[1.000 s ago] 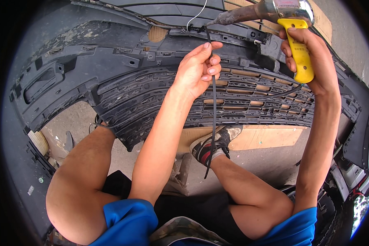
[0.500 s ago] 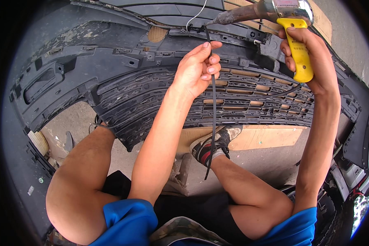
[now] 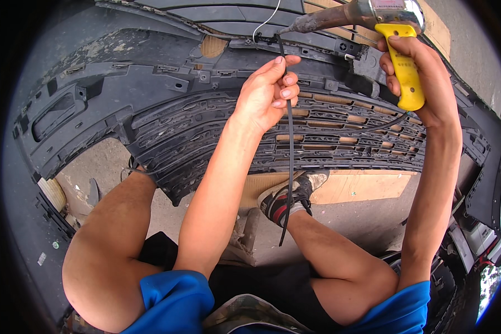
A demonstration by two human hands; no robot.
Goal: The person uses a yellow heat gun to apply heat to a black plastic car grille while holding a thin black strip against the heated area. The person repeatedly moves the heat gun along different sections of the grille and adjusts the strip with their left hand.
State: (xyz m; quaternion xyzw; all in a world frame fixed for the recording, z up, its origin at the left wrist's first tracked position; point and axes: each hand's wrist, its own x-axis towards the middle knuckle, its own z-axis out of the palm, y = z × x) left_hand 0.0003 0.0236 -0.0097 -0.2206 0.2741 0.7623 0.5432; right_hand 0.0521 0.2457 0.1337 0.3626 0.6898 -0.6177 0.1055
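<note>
My left hand pinches a thin black plastic welding rod between thumb and fingers. The rod's upper end meets the black car bumper, and its lower end hangs down past my shoe. My right hand is wrapped round the yellow handle of a hot air gun. The gun's dark, tapered nozzle points left, its tip close to where the rod touches the bumper. A thin white wire curves up from the bumper just left of that spot.
The bumper's slatted grille spreads below my hands. A board lies beneath its near edge, beside my shoe. A dark cord runs from the gun's handle across the grille. Part of a vehicle shows at the far right.
Almost nothing differs. The rod's free lower end has shifted very slightly, and the hot air gun has moved a hair to the left and up.
</note>
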